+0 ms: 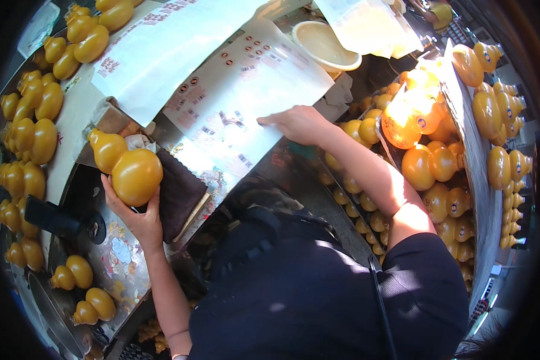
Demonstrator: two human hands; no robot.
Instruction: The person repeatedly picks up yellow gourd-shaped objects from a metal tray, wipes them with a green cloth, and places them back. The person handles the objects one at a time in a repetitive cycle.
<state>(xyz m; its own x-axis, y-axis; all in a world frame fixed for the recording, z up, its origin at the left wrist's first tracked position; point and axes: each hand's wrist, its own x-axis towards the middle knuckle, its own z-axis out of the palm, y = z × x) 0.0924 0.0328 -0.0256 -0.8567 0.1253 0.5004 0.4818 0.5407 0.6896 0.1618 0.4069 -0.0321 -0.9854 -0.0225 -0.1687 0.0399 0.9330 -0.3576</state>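
Observation:
My left hand [137,220] cups a glossy yellow-brown gourd [137,175] from below, around its wide round base. The gourd's narrower end points up and left. Over a white sheet of printed decals [252,90], my right hand [299,125] stretches its index finger; the fingertip meets or nearly meets the sheet. The other fingers are mostly hidden, so whether they pinch anything is unclear. Small dark printed marks lie scattered across the sheet. A folded dark cloth [180,189] rests just right of the held gourd.
Many gourds [45,139] line the table's left side. A second printed sheet [175,49] lies beyond. At the back is a pale basin [326,45]. A black stand [67,220] stands left of my hand. Crated gourds [432,166] fill the right side. Another person [438,15] is far off.

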